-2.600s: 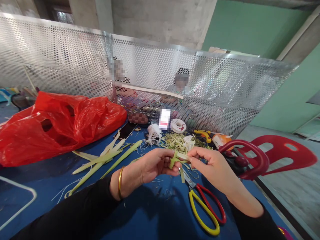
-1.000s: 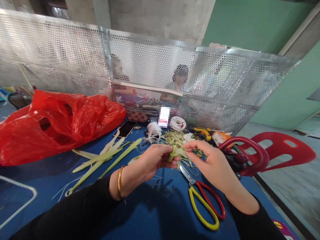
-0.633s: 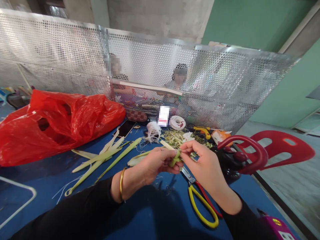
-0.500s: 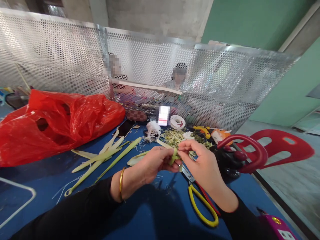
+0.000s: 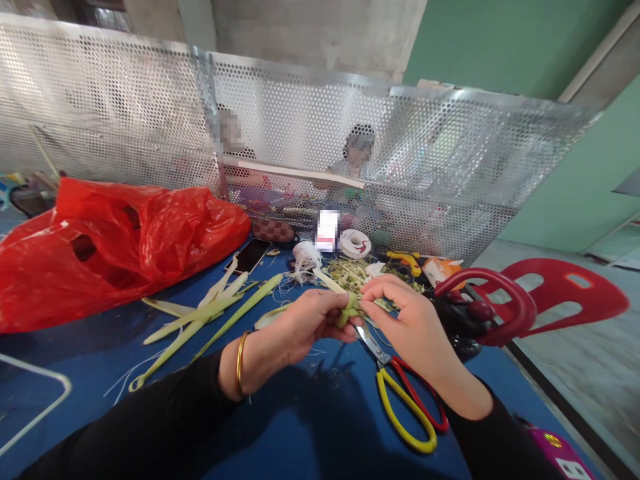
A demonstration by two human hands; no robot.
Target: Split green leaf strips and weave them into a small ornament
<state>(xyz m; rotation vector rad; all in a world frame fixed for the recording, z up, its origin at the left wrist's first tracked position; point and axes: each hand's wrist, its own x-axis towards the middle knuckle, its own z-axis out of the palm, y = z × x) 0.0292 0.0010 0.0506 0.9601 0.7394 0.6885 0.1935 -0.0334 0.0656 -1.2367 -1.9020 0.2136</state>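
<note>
A small folded piece of green leaf is pinched between the thumb and fingers of my left hand, which wears a gold bangle. My right hand has its thumb and fingertips closed at the piece's right side, gripping its edge. A pale strip sticks out behind the piece. Scissors with one yellow and one red handle lie on the table under my right hand, blades pointing towards the piece. Long green leaf strips lie to the left of my hands.
A red plastic bag fills the left of the blue table. Behind my hands are a phone, a white spool and leaf scraps. A black pot with a red handle stands right. Two people sit behind the perforated screen.
My right hand has shifted slightly right and its fingers have turned at the piece. More of the scissors' red handle now shows. The left hand has stayed nearly still.
</note>
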